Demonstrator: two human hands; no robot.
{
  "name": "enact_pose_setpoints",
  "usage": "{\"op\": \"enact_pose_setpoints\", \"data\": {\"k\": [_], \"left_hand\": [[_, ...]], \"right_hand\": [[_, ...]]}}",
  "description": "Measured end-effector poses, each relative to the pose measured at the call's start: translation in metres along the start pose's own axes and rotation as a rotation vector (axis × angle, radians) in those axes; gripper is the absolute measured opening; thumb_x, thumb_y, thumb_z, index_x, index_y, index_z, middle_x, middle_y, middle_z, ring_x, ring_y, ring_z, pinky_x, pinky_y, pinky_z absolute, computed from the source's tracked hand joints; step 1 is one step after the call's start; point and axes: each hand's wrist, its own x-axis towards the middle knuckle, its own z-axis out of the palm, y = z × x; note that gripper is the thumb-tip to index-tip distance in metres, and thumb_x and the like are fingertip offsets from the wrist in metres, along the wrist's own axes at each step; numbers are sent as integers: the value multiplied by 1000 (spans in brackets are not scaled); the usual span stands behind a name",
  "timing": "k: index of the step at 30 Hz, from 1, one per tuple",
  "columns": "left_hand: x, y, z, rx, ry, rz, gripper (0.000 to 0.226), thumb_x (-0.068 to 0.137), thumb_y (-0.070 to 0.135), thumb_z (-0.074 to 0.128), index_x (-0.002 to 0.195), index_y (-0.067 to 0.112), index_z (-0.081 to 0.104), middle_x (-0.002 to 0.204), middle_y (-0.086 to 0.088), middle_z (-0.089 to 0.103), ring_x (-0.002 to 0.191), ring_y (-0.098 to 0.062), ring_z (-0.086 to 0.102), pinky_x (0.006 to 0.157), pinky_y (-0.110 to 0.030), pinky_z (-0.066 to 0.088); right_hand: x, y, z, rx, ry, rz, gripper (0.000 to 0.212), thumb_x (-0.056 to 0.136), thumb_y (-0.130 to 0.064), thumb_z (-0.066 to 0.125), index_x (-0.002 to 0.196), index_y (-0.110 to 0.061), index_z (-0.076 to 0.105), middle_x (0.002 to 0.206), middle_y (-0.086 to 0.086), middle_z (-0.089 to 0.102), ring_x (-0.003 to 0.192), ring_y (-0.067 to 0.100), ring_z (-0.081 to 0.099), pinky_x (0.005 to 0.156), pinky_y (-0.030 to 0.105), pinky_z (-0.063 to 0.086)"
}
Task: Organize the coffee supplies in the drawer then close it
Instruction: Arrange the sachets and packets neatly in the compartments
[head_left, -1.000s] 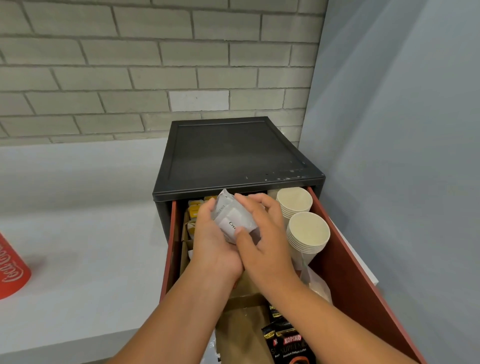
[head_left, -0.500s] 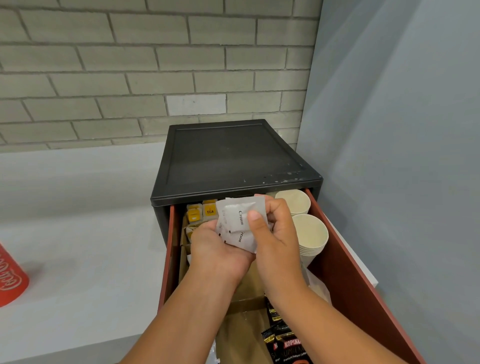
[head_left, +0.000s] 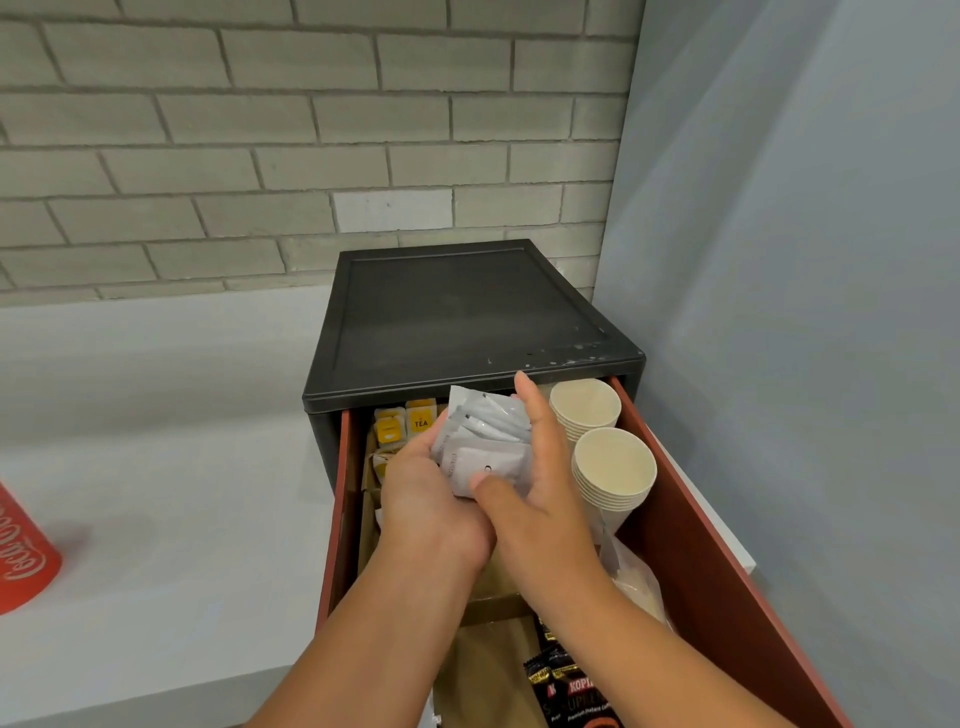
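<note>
White worktop (head_left: 156, 519) running back to a pale brick wall (head_left: 260, 156), with a smooth grey wall (head_left: 805, 260) closing the corner on the right. In the worktop's far right corner, close to both walls, one black drawer cabinet (head_left: 467, 312) with a scuffed front lip. Pulled well out of it toward the camera, one red drawer (head_left: 691, 545), open. At the worktop's left edge, cut off by the frame, one red container (head_left: 21, 561) with white script.

Above the drawer's back half, two bare hands meeting on a bundle of white sachets (head_left: 488, 447). Left hand (head_left: 426, 499) curled round the bundle from the left. Right hand (head_left: 545, 509) cupped behind it, thumb pressed on the front sachet, fingertips up near the cabinet's lip. Both clamped on the bundle, held above the drawer's contents. Several sachets fanned out, exact count not readable.

Inside the drawer:
- Two stacks of paper cups (head_left: 613, 462) along the right wall, one behind the other, mouths up.
- Yellow tea bags (head_left: 405, 423) in the back left corner, standing on edge; three plainly seen, any others hidden by the left hand.
- Black coffee packets (head_left: 571, 691) near the front edge; at least two, cropped by the frame.
- One brown cardboard divider (head_left: 493, 605) across the middle.
- One clear plastic bag (head_left: 639, 577) just in front of the nearer cup stack.
</note>
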Motion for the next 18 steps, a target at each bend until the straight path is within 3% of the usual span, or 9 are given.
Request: {"op": "enact_pose_setpoints", "data": {"k": [2, 4, 8, 11, 14, 18], "left_hand": [[-2, -1, -3, -22, -48, -26, 31, 99, 24, 39, 103, 6, 63, 70, -16, 73, 57, -29, 71, 47, -38, 58], [-2, -3, -5, -20, -51, -41, 33, 100, 25, 38, 113, 7, 62, 86, -18, 73, 71, -31, 71, 56, -39, 59], [-2, -5, -6, 2, -34, -15, 30, 101, 21, 35, 97, 8, 62, 66, -14, 73, 55, -25, 70, 47, -34, 57], [-2, -6, -7, 6, -43, -7, 33, 99, 29, 38, 97, 10, 64, 81, -15, 74, 75, -30, 71, 62, -38, 58], [-2, -5, -5, 20, -63, 1, 39, 94, 41, 42, 109, 12, 64, 106, -15, 71, 97, -31, 66, 75, -40, 56], [2, -4, -3, 37, -96, -18, 34, 93, 39, 48, 97, 11, 67, 93, -14, 74, 88, -27, 69, 75, -37, 56]], "right_hand": [[0, 1, 2, -26, 32, -7, 82, 85, 0, 57, 117, -67, 24, 125, -33, 31, 110, -24, 35, 85, 0, 39], [0, 1, 2, -35, 55, -9, 78, 85, -1, 59, 118, -64, 25, 130, -26, 32, 112, -18, 38, 92, 8, 43], [1, -1, -1, -74, 66, -5, 78, 85, -6, 62, 125, -59, 21, 129, -24, 34, 120, -2, 41, 102, 27, 46], [2, 1, -1, -74, 65, -4, 86, 82, -8, 65, 122, -66, 17, 132, -25, 32, 128, 2, 37, 104, 33, 45], [4, 1, -2, -118, 47, -15, 88, 81, -8, 66, 129, -61, 14, 140, -18, 29, 129, 1, 35, 104, 30, 45], [5, 1, -6, -169, 15, -49, 91, 83, -9, 64, 128, -62, 5, 142, -21, 21, 126, -4, 31, 98, 15, 42]]}}
